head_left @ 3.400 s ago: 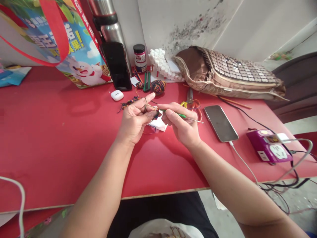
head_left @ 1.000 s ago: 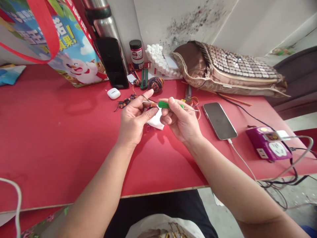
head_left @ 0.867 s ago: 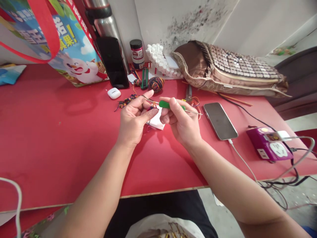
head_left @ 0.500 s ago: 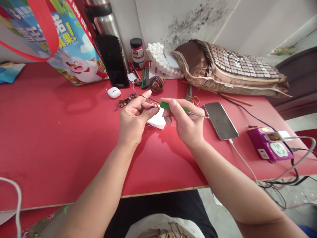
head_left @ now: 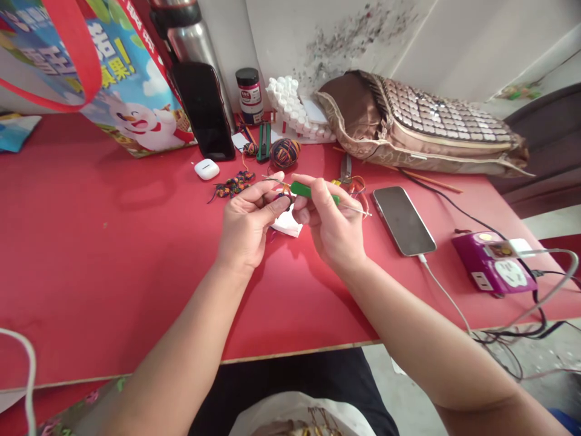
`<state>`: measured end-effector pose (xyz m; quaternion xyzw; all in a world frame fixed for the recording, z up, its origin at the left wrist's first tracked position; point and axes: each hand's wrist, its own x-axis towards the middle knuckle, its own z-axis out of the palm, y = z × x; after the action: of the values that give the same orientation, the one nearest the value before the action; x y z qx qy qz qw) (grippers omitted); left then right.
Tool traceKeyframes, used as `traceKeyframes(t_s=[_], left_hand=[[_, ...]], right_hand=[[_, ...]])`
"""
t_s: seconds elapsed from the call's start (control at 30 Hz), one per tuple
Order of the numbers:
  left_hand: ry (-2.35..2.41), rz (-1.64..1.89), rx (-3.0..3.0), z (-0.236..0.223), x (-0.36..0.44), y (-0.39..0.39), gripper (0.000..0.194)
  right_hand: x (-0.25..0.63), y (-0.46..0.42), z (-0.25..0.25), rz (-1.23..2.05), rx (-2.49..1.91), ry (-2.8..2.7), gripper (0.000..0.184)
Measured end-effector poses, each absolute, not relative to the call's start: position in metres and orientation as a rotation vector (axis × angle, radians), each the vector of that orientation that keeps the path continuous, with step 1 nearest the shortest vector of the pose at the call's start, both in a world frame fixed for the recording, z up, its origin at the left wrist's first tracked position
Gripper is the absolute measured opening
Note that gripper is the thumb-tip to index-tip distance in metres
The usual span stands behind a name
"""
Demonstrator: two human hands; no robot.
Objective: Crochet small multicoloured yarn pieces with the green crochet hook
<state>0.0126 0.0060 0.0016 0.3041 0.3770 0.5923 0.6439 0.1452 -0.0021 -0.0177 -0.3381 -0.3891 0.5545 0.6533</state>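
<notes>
Yarn piece (head_left: 284,201): held above the surface (head_left: 136,260), between the thumb and fingers of the left hand (head_left: 242,227), which are closed on it. Expected handling: very light, soft and pliable; its loops probably distort under a hard pull. Recommended hold: a light pinch at the worked edge, beside the open loop.

Hook (head_left: 302,189): the fingers of the right hand (head_left: 338,233) grip its green handle. The slim metal shaft appears stiff and smooth, and its tip may snag yarn. Recommended hold: the thick handle, clear of the tip.

Count:
- Hook: one.
- Yarn piece in hand: one.
- Knotted yarn strip (head_left: 233,184): apparently one, on the surface.
- Yarn balls: two, one large (head_left: 285,153), one small (head_left: 250,149).
- Phones: two, one upright (head_left: 206,115), one lying flat (head_left: 403,221).
- Lidded jar (head_left: 249,97): one.
- White case (head_left: 207,169): one.
</notes>
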Motion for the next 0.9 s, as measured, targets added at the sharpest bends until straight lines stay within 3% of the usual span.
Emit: traceKeyframes(t_s=[0.13, 0.27, 0.47, 0.7, 0.9], left_hand=[[0.839, 1.266, 0.769, 0.002, 0.004, 0.007, 0.039], [0.808, 1.181, 0.87, 0.004, 0.0, 0.005, 0.04], [0.881, 1.168, 0.942, 0.012, 0.0, 0.001, 0.04], [0.886, 1.194, 0.941, 0.014, 0.0, 0.001, 0.038], [0.912, 1.213, 0.99, 0.013, 0.0, 0.002, 0.037]], right_hand=[[0.15, 0.007, -0.011, 1.562, -0.715, -0.683, 0.045], [0.156, 0.012, -0.007, 1.638, -0.749, -0.634, 0.056], [0.163, 0.019, -0.015, 1.461, -0.81, -0.837, 0.065], [0.175, 0.025, -0.028, 1.238, -0.871, -0.997, 0.059], [0.178, 0.026, -0.028, 1.129, -0.901, -1.06, 0.065]])
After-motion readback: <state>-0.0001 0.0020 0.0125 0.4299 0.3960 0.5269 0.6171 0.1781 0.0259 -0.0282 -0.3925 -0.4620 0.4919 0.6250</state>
